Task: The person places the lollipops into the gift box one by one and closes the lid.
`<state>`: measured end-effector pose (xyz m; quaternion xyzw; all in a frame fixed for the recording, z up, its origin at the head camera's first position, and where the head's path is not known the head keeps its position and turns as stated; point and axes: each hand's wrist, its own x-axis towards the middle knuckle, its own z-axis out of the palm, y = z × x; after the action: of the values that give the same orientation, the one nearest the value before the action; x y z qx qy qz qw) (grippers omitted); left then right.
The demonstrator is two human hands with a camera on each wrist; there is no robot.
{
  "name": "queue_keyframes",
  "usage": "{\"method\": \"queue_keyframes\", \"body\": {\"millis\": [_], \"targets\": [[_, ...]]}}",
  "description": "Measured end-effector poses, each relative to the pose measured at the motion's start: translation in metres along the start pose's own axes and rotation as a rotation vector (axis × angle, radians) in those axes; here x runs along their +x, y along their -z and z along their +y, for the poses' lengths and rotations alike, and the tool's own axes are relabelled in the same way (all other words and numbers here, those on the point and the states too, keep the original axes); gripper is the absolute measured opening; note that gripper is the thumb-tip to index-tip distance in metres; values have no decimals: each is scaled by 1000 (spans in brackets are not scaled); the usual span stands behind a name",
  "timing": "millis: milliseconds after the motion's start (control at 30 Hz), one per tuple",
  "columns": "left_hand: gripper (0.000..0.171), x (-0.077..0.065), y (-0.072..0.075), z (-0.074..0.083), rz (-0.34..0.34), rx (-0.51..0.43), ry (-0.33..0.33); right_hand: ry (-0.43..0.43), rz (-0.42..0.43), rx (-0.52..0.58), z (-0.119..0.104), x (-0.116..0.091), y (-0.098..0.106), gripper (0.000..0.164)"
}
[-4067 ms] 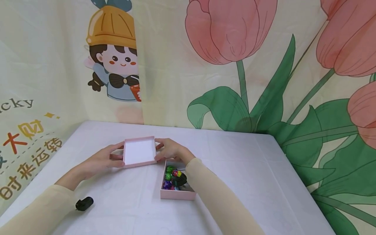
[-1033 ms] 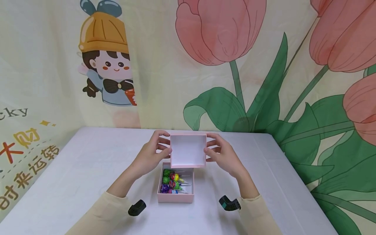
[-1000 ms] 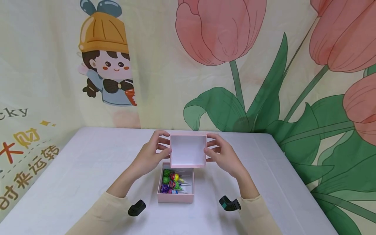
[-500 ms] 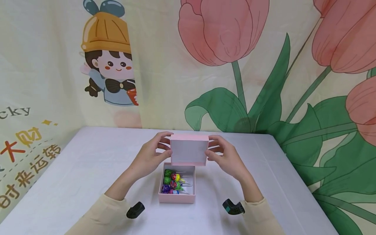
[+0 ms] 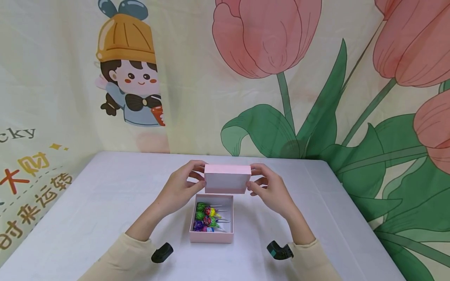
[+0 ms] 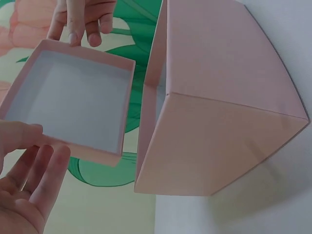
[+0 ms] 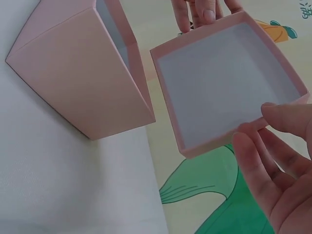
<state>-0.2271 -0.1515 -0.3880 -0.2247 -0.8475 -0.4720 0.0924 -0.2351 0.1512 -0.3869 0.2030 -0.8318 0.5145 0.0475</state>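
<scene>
A pink box lid (image 5: 227, 178) with a white inside is held between both hands above the back edge of an open pink box (image 5: 211, 237). My left hand (image 5: 181, 187) pinches the lid's left side between thumb and fingers. On the opposite side my right hand (image 5: 270, 189) grips it the same way. The lid is tilted, its inner face toward me and downward; both wrist views show it apart from the box. Inside the box, several wrapped lollipops (image 5: 209, 216) lie with their heads to the left and their white sticks to the right.
The box stands on a table with a white cloth (image 5: 116, 203). Behind the table hangs a printed backdrop (image 5: 197, 97) with tulips and a cartoon figure. Black wrist cameras are worn near the left cuff (image 5: 162, 253) and the right cuff (image 5: 279, 250).
The lid has come from the left of the box to above its back edge. My right hand has moved off the box. Over the last second the lid has tipped further, its top side lowering forward.
</scene>
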Motion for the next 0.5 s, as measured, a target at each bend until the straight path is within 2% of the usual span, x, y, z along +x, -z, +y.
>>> {"method": "queue_keyframes", "body": {"millis": [267, 500], "targets": [[47, -1, -1, 5, 21, 36, -11, -1, 9, 51, 0, -2, 0, 46], [48, -2, -3, 6, 5, -34, 13, -13, 8, 81, 0, -3, -1, 47]]}}
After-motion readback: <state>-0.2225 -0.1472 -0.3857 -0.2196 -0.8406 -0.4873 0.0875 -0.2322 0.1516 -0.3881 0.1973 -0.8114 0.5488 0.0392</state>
